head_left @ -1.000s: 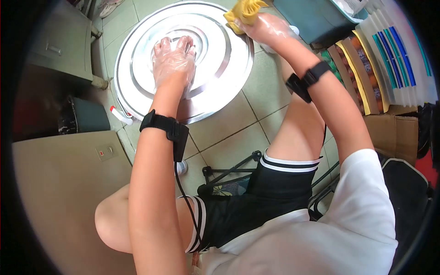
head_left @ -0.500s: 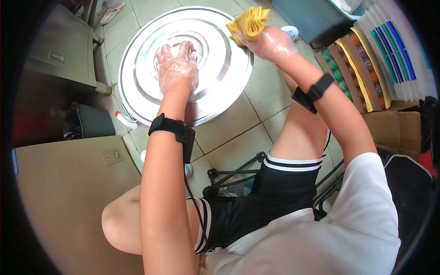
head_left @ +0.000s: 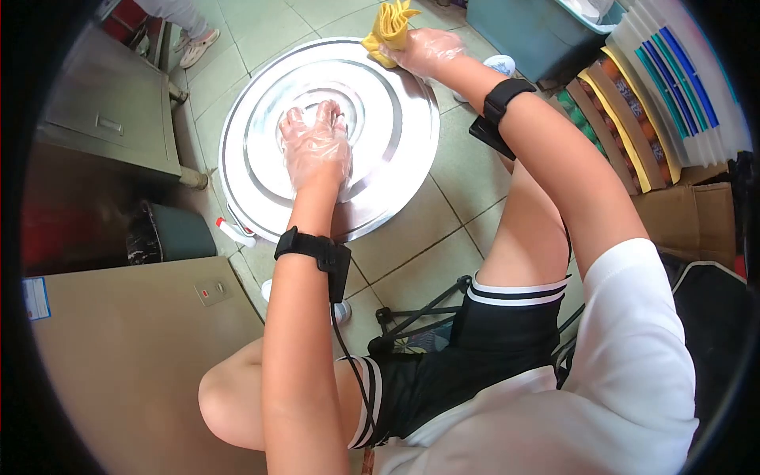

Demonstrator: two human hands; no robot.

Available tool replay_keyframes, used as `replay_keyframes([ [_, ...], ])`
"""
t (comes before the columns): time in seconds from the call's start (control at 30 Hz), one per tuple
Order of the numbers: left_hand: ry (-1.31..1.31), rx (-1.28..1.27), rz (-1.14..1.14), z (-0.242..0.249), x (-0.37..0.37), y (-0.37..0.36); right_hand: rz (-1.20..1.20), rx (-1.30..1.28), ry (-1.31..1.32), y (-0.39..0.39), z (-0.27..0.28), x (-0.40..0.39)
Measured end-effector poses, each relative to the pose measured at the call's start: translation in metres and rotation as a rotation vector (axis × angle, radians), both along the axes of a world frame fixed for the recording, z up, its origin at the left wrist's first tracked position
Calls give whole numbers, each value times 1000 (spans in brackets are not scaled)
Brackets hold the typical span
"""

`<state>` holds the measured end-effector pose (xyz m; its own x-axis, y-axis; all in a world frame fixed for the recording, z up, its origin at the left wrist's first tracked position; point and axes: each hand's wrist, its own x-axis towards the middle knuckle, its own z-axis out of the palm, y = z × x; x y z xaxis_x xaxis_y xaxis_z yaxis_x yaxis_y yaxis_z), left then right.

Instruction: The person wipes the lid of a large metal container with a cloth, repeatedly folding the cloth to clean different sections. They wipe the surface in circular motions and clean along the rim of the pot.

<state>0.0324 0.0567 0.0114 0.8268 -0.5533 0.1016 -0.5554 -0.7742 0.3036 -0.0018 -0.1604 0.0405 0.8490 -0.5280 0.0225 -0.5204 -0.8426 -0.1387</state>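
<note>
Yellow cloth shifted leftward; silvery lid shiny.

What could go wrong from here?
1. Slip: the left hand rests near the middle of the shiny metal lid in a loose, wrinkled plastic glove, so it might slide.
2. Tilt or turn: the right hand holds the bunched yellow cloth at the far rim; a hard push there could tip or spin the lid.

The right hand and yellow cloth now sit farther left along the rim of the metal lid. More of another person's trouser leg shows.
</note>
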Motion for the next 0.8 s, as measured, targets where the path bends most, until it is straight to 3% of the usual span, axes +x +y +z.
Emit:
replay_keyframes([
  [0.23,-17,22,24,0,-1,0,-49,51,7,16,2,-33],
  [0.5,50,-21,14,4,-2,1,148,-17,21,58,10,-98],
  [0.8,-97,-16,-35,-3,2,4,121,36,52,35,7,-30],
])
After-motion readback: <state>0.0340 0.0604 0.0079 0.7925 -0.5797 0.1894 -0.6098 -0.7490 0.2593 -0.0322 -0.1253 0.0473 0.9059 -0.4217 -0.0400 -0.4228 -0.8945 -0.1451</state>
